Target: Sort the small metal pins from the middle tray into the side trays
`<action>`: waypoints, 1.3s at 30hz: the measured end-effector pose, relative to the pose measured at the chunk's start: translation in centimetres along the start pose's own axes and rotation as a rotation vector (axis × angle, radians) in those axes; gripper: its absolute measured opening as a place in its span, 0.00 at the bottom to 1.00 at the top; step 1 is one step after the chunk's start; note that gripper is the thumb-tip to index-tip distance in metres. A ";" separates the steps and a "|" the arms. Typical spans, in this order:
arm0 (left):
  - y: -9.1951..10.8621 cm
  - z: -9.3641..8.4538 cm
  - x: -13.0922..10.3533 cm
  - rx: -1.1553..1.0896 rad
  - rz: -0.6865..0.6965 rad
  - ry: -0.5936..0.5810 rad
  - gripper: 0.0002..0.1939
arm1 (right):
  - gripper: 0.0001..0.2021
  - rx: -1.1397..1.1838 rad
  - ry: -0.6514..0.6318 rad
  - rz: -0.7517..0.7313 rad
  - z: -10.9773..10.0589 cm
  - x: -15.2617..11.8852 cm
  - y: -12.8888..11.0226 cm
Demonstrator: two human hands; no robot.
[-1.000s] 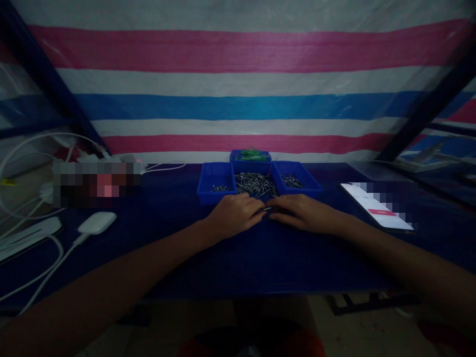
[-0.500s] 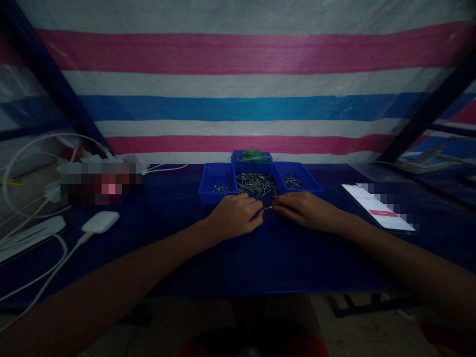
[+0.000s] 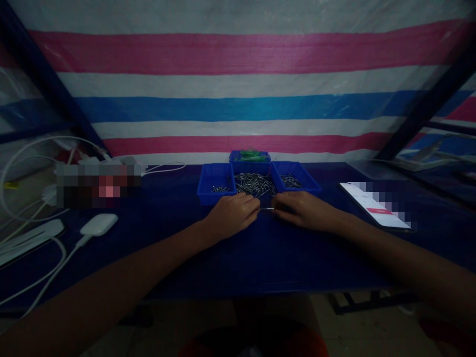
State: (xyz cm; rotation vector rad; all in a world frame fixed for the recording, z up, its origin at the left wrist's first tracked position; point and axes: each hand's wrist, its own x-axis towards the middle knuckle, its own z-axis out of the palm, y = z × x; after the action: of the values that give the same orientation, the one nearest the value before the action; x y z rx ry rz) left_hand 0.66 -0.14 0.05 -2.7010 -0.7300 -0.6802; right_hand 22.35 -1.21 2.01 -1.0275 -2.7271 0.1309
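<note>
Apparently pinches a thin metal piece (image 3: 266, 208) at one end with the left hand (image 3: 237, 213), fingers curled, and at the other with the right hand (image 3: 303, 209), thumb beneath the fingers; cannot tell exact fingertip contact in this dim light. Bridges the gap between both hands, roughly level, over the worktop (image 3: 253, 258), just in front of a pile of similar pieces (image 3: 256, 185) between a left blue tray (image 3: 213, 177) and a right blue tray (image 3: 308, 179). Looks light, stiff and smooth, likely to roll or slip under loose fingertips, hardly fragile. Best taken lightly near each end, keeping the middle free.
</note>
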 end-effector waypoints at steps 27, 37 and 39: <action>-0.2 0.3 -0.7 0.027 0.047 -0.109 0.17 | 0.13 0.035 -0.086 0.023 0.0 -0.2 -0.2; -0.5 -0.2 -0.6 -0.127 -0.013 -0.146 0.10 | 0.07 0.031 -0.063 0.022 0.1 -0.4 -0.5; -0.4 -0.3 -0.7 -0.146 -0.001 -0.142 0.09 | 0.06 0.041 -0.054 0.012 0.3 -0.5 -0.4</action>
State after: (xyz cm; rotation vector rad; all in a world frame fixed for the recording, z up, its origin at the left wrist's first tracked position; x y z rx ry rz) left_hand -0.19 -0.17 0.07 -2.9065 -0.7424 -0.5661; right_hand 22.37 -1.85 1.72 -1.0444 -2.7548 0.2190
